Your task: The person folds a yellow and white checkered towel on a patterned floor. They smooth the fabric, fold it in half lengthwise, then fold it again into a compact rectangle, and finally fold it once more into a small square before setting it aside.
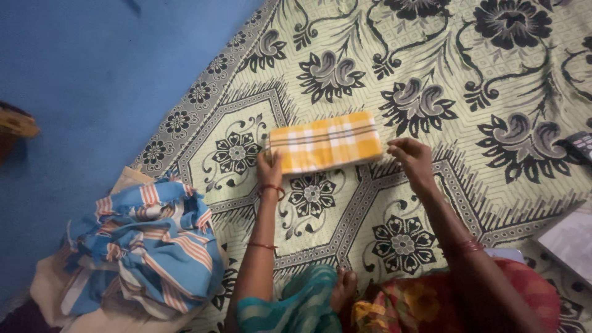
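Nearest the camera, at about 6 o'clock, lie the person's knees under draped cloth, a teal piece beside a red and orange patterned one, with a bare foot tucked between them. At 8 o'clock a soft heap of crumpled blue cloth with orange and white stripes sits on a pale cream fabric at the edge of the bed. Both forearms reach forward from there, thin red bangles on each wrist. The left hand rests at the lower left corner of a folded orange-and-white checked towel, fingers curled together and pinching its edge. The right hand sits just beside the towel's lower right corner, fingers bent and touching the cloth's edge; whether it truly grips the fabric cannot be told. The towel is a neat flat rectangle, woven, crossed by a band of dark stripes, lying near the centre and tilted slightly up toward 2 o'clock. It rests on a pale yellow-green bedsheet printed with black and grey flowers and angular borders. At 3 o'clock a flat white sheet-like object lies on the sheet, and a dark remote-like item shows at the right edge. Farthest off, from 9 to 11 o'clock, is a smooth blue floor.
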